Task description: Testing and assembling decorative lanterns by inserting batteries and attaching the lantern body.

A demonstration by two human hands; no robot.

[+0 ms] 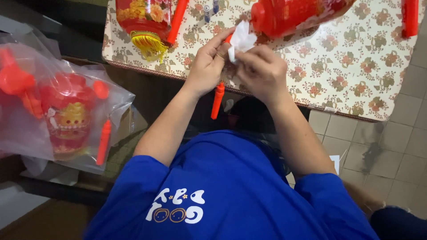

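Observation:
Both of my hands meet at the near edge of a floral-covered table (356, 66). My left hand (208, 66) pinches a thin red stick (217, 100) that hangs down below the table edge. My right hand (262, 71) holds a small white piece of paper or cloth (241, 41) against the stick's top. A red lantern (293, 15) lies on the table just beyond the hands. I wear a blue shirt.
Another red and gold lantern (144, 20) with a yellow tassel (149, 44) and a red stick lies at the table's far left. Clear plastic bags (66, 111) holding red lanterns sit on my left. A red stick (410, 18) lies at the table's far right. Tiled floor (391, 142) shows on the right.

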